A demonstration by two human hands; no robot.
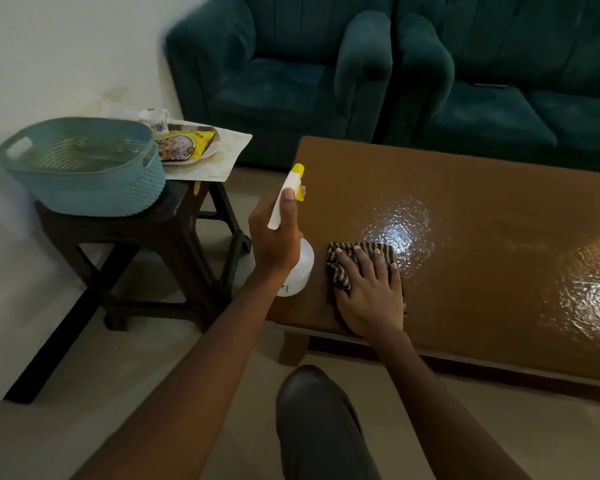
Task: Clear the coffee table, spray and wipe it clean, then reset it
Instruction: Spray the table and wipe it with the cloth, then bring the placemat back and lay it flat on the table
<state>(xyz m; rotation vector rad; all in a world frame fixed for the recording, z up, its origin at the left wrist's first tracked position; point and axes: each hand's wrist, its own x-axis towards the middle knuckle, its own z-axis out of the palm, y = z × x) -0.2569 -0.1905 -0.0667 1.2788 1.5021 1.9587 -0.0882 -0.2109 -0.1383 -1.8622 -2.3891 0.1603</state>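
The left hand (pixel 274 237) grips a spray bottle (pixel 297 268) while the right hand (pixel 371 289) presses a striped cloth (pixel 340 271) near the coffee table's (pixel 482 188) left edge.

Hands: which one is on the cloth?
The right hand, lying flat on the striped cloth; the left hand grips the spray bottle instead.
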